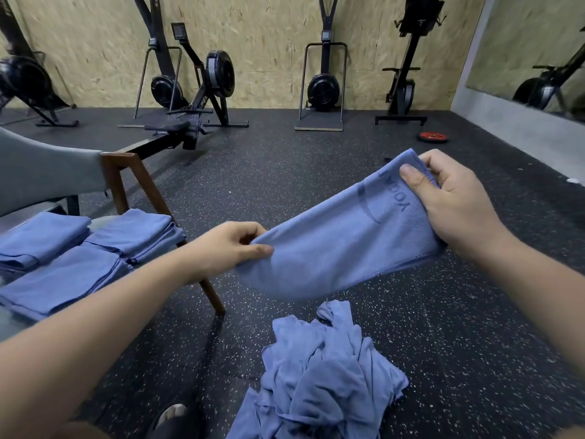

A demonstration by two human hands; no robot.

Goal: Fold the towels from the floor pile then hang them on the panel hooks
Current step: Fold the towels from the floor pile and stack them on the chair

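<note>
A blue towel (332,242) hangs stretched in the air between my two hands, folded lengthwise, with a dark printed logo near its right end. My left hand (228,248) pinches its lower left end between thumb and fingers. My right hand (449,198) grips the higher right end, thumb on top. Below them a crumpled pile of blue towels (323,375) lies on the black speckled floor. Several folded blue towels (104,245) sit in stacks on a chair seat at the left.
The chair (126,182) has a grey back and brown wooden legs. Rowing and ski machines (202,87) line the far chipboard wall. A red weight plate (433,136) lies on the floor at the right. My sandalled foot (172,416) shows at the bottom.
</note>
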